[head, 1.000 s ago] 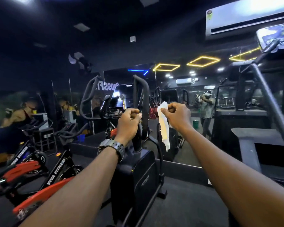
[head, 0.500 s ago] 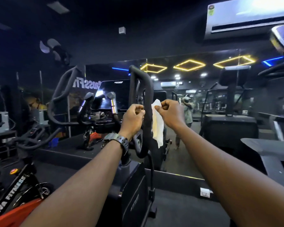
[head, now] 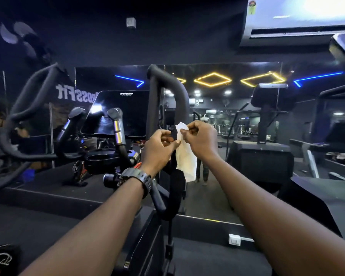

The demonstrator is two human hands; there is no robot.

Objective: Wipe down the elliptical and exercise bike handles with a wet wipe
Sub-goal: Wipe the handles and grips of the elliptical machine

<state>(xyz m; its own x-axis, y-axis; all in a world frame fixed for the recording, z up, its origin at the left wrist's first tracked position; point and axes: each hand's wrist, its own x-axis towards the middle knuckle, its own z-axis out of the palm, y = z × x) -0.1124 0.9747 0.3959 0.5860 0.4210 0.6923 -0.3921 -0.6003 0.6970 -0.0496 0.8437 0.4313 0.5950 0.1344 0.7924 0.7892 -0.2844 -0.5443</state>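
Dim gym, seen from above two outstretched bare arms. At far left, a curved black handlebar [head: 28, 100] of the elliptical, looping up and back down. Next, two short grips [head: 116, 124] with silver bands, in front of a dark console screen [head: 120, 114]. At centre, a tall black looped handle [head: 167, 92], rising behind both hands. Left hand [head: 159, 148], with a dark wristwatch [head: 139, 178] on the wrist, fingers [head: 172, 143] pinching the left edge of a white wet wipe [head: 185, 156]. Right hand [head: 201, 140] just beside it, fingers pressed together on the wipe's upper corner. Wipe hanging down between the hands, just in front of the looped handle; touching the handle or not, cannot tell. Behind, a wall mirror [head: 217, 108] reflecting yellow diamond lights. At upper right, a white air conditioner [head: 299, 18].
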